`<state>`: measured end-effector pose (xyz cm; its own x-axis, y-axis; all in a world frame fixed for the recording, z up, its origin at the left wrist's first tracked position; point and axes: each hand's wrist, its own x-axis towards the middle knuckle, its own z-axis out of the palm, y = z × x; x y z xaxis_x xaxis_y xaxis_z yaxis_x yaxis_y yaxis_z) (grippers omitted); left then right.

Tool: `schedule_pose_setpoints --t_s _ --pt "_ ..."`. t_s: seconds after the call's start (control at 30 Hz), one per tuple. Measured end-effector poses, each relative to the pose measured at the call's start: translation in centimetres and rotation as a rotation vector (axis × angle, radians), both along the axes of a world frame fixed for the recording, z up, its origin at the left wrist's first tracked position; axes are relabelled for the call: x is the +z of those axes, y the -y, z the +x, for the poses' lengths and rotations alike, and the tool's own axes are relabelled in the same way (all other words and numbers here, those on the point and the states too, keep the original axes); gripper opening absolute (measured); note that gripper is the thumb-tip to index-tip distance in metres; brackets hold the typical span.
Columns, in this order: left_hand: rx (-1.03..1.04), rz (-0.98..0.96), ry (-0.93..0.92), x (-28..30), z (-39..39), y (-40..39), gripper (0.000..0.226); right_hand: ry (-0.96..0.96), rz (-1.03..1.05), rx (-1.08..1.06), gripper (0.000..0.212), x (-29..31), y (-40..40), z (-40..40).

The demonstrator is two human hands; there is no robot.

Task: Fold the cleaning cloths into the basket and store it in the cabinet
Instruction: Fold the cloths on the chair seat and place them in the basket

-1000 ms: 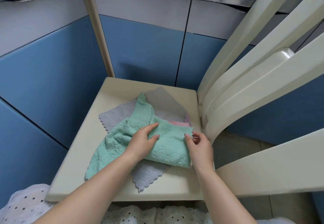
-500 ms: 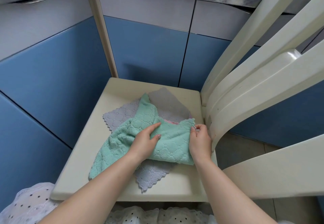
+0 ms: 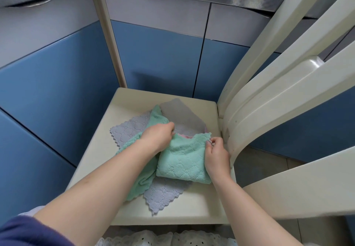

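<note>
Step in hand: folding mint-green textured microfibre cloth (image 3: 182, 161) atop cloth pile on cream chair seat (image 3: 96, 155). Left hand (image 3: 157, 136) closed on far green edge; right hand (image 3: 217, 153) pinches folded corner. Basket not in view. Next, likely: bring edge across, align, flatten.

Seat (image 3: 194, 210): I see it in front of me, cabinet doors (image 3: 157, 57) behind it and to its left.
Chair back (image 3: 278, 95): rises on the seat's right.
Cloth pile: on the seat; top cloth (image 3: 182, 161) lies over the lower cloths (image 3: 163, 193).
Left hand (image 3: 157, 136): on the top cloth's far left.
Right hand (image 3: 217, 155): at its right edge.
</note>
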<state>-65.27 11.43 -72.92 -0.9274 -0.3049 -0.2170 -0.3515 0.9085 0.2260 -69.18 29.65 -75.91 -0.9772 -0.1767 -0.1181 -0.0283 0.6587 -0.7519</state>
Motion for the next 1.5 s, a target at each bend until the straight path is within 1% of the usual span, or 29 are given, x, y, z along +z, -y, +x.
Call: schedule_pose_setpoints --t_s 0.07,0.17,0.23,0.33,0.37,0.4,0.43,0.47,0.5,0.53,0.57,0.6,0.7,0.8,0.83,0.9,0.93,1.0,1.03,1.1,1.17,1.2,1.23,1.3,1.33,1.37,1.43,1.47,1.5 --pt "0.028 0.020 -0.013 -0.2 -0.2 0.4 0.015 0.003 0.020 -0.017 0.017 0.2 0.1 -0.1" --pt "0.096 0.069 -0.009 -0.5 -0.4 0.8 0.020 0.018 0.050 -0.050 0.019 0.2 0.4 -0.4" --pt "0.115 0.088 0.025 -0.7 -0.7 1.0 0.022 0.033 0.071 -0.061 0.020 0.3 0.5 -0.6" --pt "0.147 0.076 0.048 -0.4 -0.6 1.1 0.023 0.051 0.077 -0.062 0.021 0.5 0.6 -0.6" --pt "0.153 0.033 0.003 -0.1 -0.2 1.0 0.025 0.056 0.078 -0.062 0.023 0.6 0.6 -0.6" --pt "0.147 -0.032 -0.107 0.2 0.2 0.7 0.026 0.062 0.078 -0.061 0.026 0.7 0.7 -0.5" --pt "0.118 -0.097 -0.282 0.4 0.8 0.3 0.025 0.071 0.071 -0.053 0.031 0.8 0.6 -0.5" --pt "0.048 -0.153 -0.457 0.6 1.5 -0.4 0.025 0.076 0.054 -0.037 0.036 0.7 0.6 -0.4" --pt "-0.053 -0.201 -0.580 0.5 2.1 -1.3 0.027 0.072 0.035 -0.014 0.041 0.7 0.5 -0.4" --pt "-0.153 -0.238 -0.618 0.0 2.8 -2.5 0.034 0.068 0.018 0.012 0.045 0.7 0.4 -0.3" --pt "-0.232 -0.272 -0.587 -0.9 3.4 -3.5 0.040 0.053 0.007 0.036 0.049 0.8 0.4 -0.1" --pt "-0.270 -0.288 -0.517 -1.9 3.8 -4.4 0.045 0.013 0.014 0.065 0.053 0.6 0.3 0.2" --pt "-0.225 -0.244 -0.224 -3.6 4.1 -5.6 0.055 -0.177 0.159 0.155 0.062 0.0 0.3 2.0" --pt "-0.216 -0.222 -0.089 -4.0 3.7 -5.9 0.056 -0.386 0.311 0.306 0.058 -1.0 0.9 3.6" --pt "-0.205 -0.232 -0.054 -4.1 3.6 -5.8 0.055 -0.409 0.351 0.367 0.061 -1.4 1.1 3.6" --pt "-0.182 -0.259 -0.025 -4.4 3.5 -5.6 0.058 -0.346 0.447 0.471 0.074 -1.9 1.1 3.1" --pt "-0.169 -0.261 -0.023 -4.6 3.4 -5.4 0.063 -0.319 0.486 0.491 0.078 -2.2 0.9 2.7" --pt "-0.164 -0.258 -0.036 -4.9 3.4 -5.0 0.081 -0.331 0.521 0.477 0.080 -2.7 0.4 2.3" --pt "-0.157 -0.248 -0.039 -5.1 3.4 -5.0 0.085 -0.326 0.535 0.469 0.081 -2.8 0.3 2.4" --pt "-0.144 -0.219 -0.043 -5.1 3.4 -5.0 0.085 -0.272 0.570 0.475 0.083 -2.6 0.0 2.3" --pt "-0.129 -0.149 -0.079 -4.7 3.5 -4.9 0.074 -0.209 0.595 0.493 0.075 -2.2 0.0 2.1" --pt "-0.106 -0.080 -0.116 -4.2 3.8 -4.8 0.066 -0.180 0.568 0.491 0.068 -1.7 0.0 2.2" --pt "-0.056 0.010 -0.188 -3.7 4.4 -4.7 0.062 -0.172 0.488 0.457 0.065 -1.3 -0.2 2.3" --pt "0.111 0.229 -0.398 -2.6 6.4 -4.7 0.053 -0.172 0.235 0.291 0.059 -0.4 -1.0 3.1" --pt "0.197 0.339 -0.465 -2.0 7.6 -4.9 0.047 -0.117 0.072 0.189 0.053 0.1 -1.6 3.6" --pt "0.284 0.454 -0.483 -1.5 8.8 -5.1 0.044 0.011 -0.104 0.098 0.049 0.6 -2.2 4.2" --pt "0.447 0.700 -0.458 -1.4 10.6 -5.3 0.042 0.352 -0.441 -0.030 0.049 1.3 -2.9 5.1" --pt "0.520 0.825 -0.438 -1.6 10.9 -5.3 0.042 0.440 -0.511 -0.068 0.049 1.2 -3.2 5.1" --pt "0.584 0.940 -0.429 -1.6 11.0 -5.1 0.041 0.467 -0.531 -0.075 0.048 1.1 -3.2 4.9"
